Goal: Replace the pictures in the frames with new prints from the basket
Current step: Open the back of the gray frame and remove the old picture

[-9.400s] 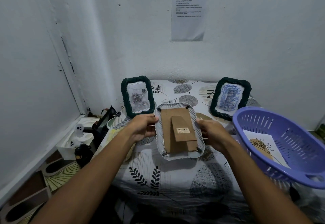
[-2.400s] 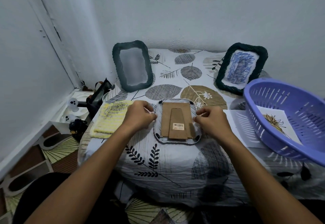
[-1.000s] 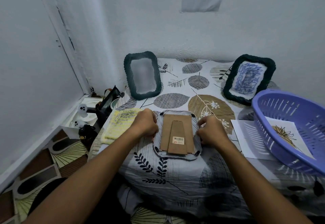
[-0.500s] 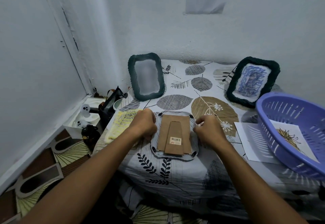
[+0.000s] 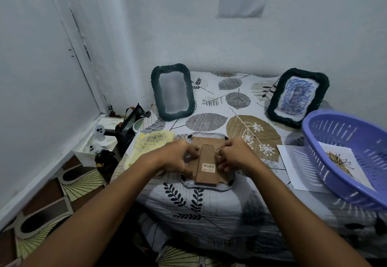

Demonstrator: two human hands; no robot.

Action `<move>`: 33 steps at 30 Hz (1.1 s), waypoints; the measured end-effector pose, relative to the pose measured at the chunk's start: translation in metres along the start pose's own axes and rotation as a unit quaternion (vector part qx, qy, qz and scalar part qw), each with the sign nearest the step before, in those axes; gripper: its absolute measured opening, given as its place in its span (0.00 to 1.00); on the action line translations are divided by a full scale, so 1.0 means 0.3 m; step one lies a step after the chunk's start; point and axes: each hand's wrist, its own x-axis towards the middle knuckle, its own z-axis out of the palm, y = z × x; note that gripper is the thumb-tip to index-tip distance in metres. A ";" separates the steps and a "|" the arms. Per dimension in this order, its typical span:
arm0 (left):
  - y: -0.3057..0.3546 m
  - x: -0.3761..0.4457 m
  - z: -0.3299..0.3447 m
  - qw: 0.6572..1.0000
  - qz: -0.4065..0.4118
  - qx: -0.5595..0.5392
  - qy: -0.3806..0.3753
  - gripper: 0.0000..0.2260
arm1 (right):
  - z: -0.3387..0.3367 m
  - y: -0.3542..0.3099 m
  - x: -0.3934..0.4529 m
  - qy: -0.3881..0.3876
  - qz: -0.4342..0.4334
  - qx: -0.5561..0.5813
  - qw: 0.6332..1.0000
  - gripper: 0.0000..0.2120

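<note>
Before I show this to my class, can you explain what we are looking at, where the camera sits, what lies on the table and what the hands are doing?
There is no machine here. A person wears a wide-angle camera on the head, so you look forward and down along both arms. The left hand and the right hand rest with curled fingers on a picture frame lying face down on the patterned tablecloth, its brown cardboard back and fold-out stand facing up. Whether the fingers pinch anything is hard to tell. Behind stand two dark green frames: the left one looks blurred, the right one holds a blue scribble drawing. At the right, a purple basket holds a print of a brown plant, with a sheet of paper under it. A yellow cloth lies at the left.
</note>
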 end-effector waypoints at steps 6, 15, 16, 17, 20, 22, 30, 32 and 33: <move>-0.009 0.008 -0.004 0.998 0.035 0.043 -0.005 0.30 | -0.008 -0.012 -0.024 -0.023 0.045 0.085 0.995 0.08; -0.028 0.024 -0.002 0.995 0.067 0.077 0.011 0.27 | -0.021 0.000 -0.019 -0.030 0.111 0.212 0.971 0.05; -0.030 0.026 -0.001 0.995 0.068 0.078 0.011 0.27 | -0.019 0.007 -0.017 -0.035 0.114 0.228 0.966 0.04; -0.030 0.027 0.000 0.994 0.070 0.079 0.012 0.27 | -0.019 0.012 -0.016 -0.041 0.117 0.246 0.961 0.03; -0.033 0.024 0.003 0.995 0.074 0.069 0.017 0.27 | -0.023 0.023 -0.020 -0.072 0.127 0.276 0.950 0.05; -0.032 0.023 0.002 0.995 0.075 0.064 0.018 0.28 | -0.017 0.022 -0.030 -0.099 0.133 0.286 0.944 0.07; -0.025 0.003 -0.010 0.997 0.068 0.018 0.013 0.27 | 0.019 0.005 -0.049 -0.141 0.143 0.357 0.912 0.05; -0.028 -0.005 -0.021 0.997 0.064 -0.025 0.024 0.28 | 0.011 -0.002 -0.052 -0.145 0.137 0.368 0.908 0.03; -0.031 -0.010 -0.027 0.996 0.056 -0.054 0.038 0.30 | 0.004 -0.007 -0.054 -0.148 0.132 0.375 0.906 0.04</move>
